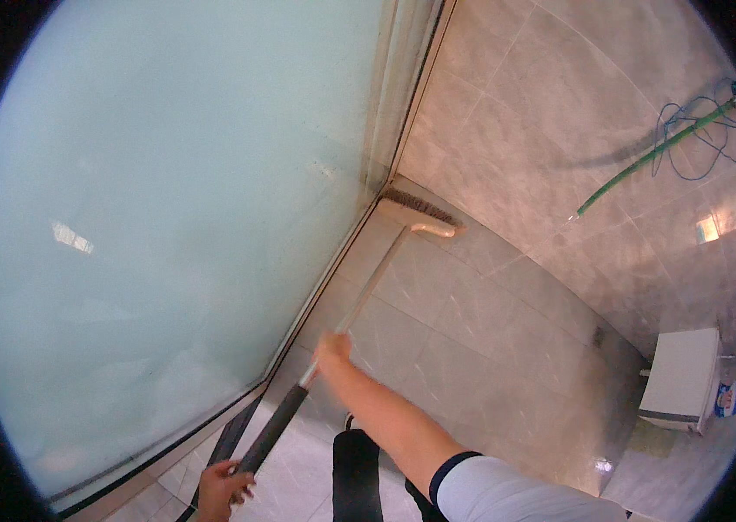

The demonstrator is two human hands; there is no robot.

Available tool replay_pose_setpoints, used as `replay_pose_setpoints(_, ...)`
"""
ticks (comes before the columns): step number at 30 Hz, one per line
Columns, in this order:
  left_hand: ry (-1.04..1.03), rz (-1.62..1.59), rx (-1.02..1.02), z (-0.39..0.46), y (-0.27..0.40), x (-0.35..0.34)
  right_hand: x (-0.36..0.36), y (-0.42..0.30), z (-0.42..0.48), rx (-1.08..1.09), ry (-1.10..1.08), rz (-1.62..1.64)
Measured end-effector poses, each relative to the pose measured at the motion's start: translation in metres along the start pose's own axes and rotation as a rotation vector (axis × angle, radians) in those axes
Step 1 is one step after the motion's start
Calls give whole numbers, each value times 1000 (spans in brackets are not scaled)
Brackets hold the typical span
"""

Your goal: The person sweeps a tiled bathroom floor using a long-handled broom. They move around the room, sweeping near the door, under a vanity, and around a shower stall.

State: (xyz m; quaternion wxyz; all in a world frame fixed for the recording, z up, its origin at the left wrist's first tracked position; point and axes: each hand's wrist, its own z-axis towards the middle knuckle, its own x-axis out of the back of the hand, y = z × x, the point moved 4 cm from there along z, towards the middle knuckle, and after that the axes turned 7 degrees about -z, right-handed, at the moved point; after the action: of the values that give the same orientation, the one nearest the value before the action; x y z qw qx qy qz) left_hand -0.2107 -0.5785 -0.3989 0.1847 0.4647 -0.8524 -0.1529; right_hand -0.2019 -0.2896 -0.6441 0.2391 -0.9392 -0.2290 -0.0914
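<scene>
A long-handled broom [374, 277] runs slantwise across the grey tiled floor [479, 313]. Its light-coloured head [407, 215] carries dark bristles [423, 204], which rest in the corner where the floor meets the tiled wall, close beside the glass panel. My right hand [333, 349] is closed around the pale shaft below the dark grip, slightly blurred. Farther up the handle, my left hand [221, 489] holds the black foam-like grip [273, 427] near its end.
A large frosted glass panel [179, 228] with a metal bottom frame [316, 303] stands at left. On the tiled wall [524, 117], a green hose [655, 153] hangs with tangled blue cord [694, 177]. A white box-shaped object [680, 372] and a blue packet [727, 399] are at right.
</scene>
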Motion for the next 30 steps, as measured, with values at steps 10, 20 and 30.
replay_pose_setpoints(10, 92, 93, -308, 33, 22, 13, -6, -17, 12, -32, -138, 535)
replay_pose_setpoints(20, 101, 20, -213, -3, -85, -16, 45, 65, 27, -31, 110, 38)
replay_pose_setpoints(30, 51, 14, -120, -6, -71, -30, 43, 26, 12, 50, 36, -106)
